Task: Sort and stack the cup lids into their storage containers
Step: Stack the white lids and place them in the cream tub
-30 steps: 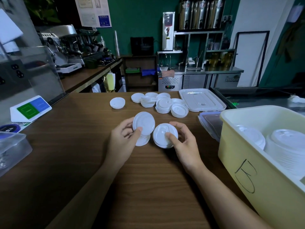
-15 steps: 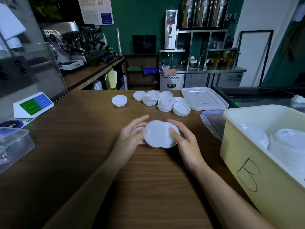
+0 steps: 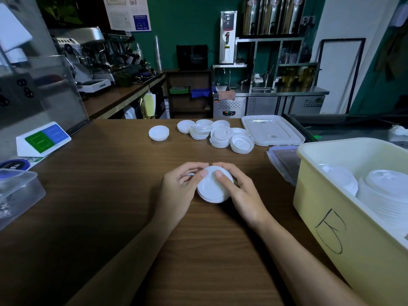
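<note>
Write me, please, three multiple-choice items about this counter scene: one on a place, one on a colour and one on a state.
1. Where does the pale yellow bin stand?
A. At the right of the wooden counter
B. At the counter's far left
C. On the steel shelf at the back

2. What colour are the loose cup lids at the counter's far side?
A. Black
B. White
C. Green

3. How is the small lid stack in the middle held?
A. By one hand only
B. By nobody
C. By both hands

Answers:
1 A, the bin fills the right edge of the view, on the counter.
2 B, every lid there is white.
3 C, the left hand and right hand both curl round the stack's rim.
</note>
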The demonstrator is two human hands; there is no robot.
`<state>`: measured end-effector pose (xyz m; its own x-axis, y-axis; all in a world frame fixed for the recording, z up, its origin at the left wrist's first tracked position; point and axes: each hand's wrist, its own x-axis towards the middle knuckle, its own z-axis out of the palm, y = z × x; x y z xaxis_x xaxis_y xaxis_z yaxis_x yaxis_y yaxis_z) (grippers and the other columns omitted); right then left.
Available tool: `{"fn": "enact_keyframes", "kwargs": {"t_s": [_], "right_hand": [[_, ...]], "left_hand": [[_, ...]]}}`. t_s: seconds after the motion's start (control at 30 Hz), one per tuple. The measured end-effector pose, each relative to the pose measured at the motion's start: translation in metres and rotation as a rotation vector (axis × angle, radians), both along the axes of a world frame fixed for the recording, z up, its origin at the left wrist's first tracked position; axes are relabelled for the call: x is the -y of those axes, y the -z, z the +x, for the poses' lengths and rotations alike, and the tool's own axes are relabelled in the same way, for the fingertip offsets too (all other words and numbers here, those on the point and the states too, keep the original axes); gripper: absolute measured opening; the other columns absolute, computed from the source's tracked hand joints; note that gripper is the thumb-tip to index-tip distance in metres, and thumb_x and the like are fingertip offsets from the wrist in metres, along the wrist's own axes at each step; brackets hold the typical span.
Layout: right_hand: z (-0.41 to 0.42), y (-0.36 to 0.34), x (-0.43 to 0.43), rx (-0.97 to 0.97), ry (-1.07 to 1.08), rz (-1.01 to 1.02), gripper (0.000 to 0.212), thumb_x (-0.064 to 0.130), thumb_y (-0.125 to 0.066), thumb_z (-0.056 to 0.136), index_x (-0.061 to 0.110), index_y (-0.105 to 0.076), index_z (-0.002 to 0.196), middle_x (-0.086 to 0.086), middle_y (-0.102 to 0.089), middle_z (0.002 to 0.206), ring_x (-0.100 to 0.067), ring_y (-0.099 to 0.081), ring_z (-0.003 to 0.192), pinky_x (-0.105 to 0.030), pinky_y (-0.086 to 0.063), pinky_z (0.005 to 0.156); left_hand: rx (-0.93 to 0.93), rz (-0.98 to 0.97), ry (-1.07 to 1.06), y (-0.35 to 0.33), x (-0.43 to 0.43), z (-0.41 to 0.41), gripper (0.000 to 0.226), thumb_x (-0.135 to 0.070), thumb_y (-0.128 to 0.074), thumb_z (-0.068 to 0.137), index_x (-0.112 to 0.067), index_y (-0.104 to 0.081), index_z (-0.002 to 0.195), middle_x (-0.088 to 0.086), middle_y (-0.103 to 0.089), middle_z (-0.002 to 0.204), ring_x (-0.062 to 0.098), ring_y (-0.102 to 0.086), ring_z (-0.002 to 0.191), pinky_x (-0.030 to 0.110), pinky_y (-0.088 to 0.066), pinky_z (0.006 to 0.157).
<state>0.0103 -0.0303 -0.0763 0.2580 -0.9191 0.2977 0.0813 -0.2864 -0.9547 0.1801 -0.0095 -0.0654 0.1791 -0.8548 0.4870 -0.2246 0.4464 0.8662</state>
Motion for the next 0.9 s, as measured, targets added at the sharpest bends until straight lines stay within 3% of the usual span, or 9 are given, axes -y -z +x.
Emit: {"fn": "enact_keyframes", "kwargs": {"t_s": [0.17,0.27,0.43,0.57,0.77,0.9], "right_hand": [[0.0,-0.002,-0.002,0.008,0.007,-0.028,0.02,0.019,-0.065,0.102,0.018,-0.072,0.121,0.002,-0.075,0.119,-0.015,-0.067,0.114,-0.021,-0.051,0.095],[-0.001,-0.001,0.0,0.051,0.057,-0.001,0.02,0.019,-0.067,0.101,0.018,-0.073,0.12,0.001,-0.075,0.117,-0.014,-0.068,0.112,-0.023,-0.052,0.093],[-0.003,0.0,0.003,0.135,0.077,0.038,0.024,0.029,-0.069,0.099,0.022,-0.072,0.122,-0.004,-0.075,0.118,-0.021,-0.068,0.114,-0.033,-0.054,0.1],[-0.003,0.002,0.004,0.172,0.051,0.051,0.032,0.033,-0.069,0.094,0.022,-0.071,0.123,-0.007,-0.074,0.12,-0.031,-0.067,0.119,-0.041,-0.052,0.103],[-0.006,0.002,0.007,0.189,0.038,0.1,0.039,0.032,-0.077,0.09,0.024,-0.071,0.128,-0.003,-0.075,0.119,-0.022,-0.068,0.118,-0.034,-0.053,0.102],[-0.007,0.006,0.009,0.223,0.05,0.109,0.035,0.03,-0.075,0.087,0.022,-0.075,0.121,-0.008,-0.076,0.118,-0.03,-0.068,0.119,-0.042,-0.053,0.104]], "left_hand": [[0.163,-0.02,-0.063,0.002,-0.003,0.0,0.021,-0.016,-0.074,0.094,-0.032,-0.081,0.107,-0.024,-0.074,0.106,0.002,-0.07,0.105,0.013,-0.05,0.09],[0.226,-0.003,-0.018,0.004,-0.003,-0.001,0.025,-0.02,-0.07,0.098,-0.032,-0.077,0.118,-0.028,-0.072,0.112,0.0,-0.067,0.11,0.01,-0.047,0.093],[0.181,0.162,0.125,0.012,0.003,0.002,0.036,-0.032,-0.07,0.099,-0.029,-0.066,0.134,-0.017,-0.072,0.125,0.003,-0.066,0.119,0.034,-0.053,0.107],[0.104,0.187,0.201,0.01,0.003,0.003,0.033,-0.025,-0.069,0.1,-0.028,-0.067,0.133,-0.013,-0.072,0.126,0.009,-0.07,0.116,0.036,-0.054,0.104],[0.067,0.184,0.185,0.014,0.008,0.005,0.035,-0.023,-0.073,0.097,-0.027,-0.067,0.131,-0.015,-0.073,0.119,0.014,-0.074,0.106,0.034,-0.057,0.096],[0.082,0.186,0.175,0.015,0.009,0.003,0.041,-0.028,-0.074,0.095,-0.028,-0.065,0.135,-0.013,-0.073,0.123,0.013,-0.073,0.107,0.031,-0.057,0.094]]}}
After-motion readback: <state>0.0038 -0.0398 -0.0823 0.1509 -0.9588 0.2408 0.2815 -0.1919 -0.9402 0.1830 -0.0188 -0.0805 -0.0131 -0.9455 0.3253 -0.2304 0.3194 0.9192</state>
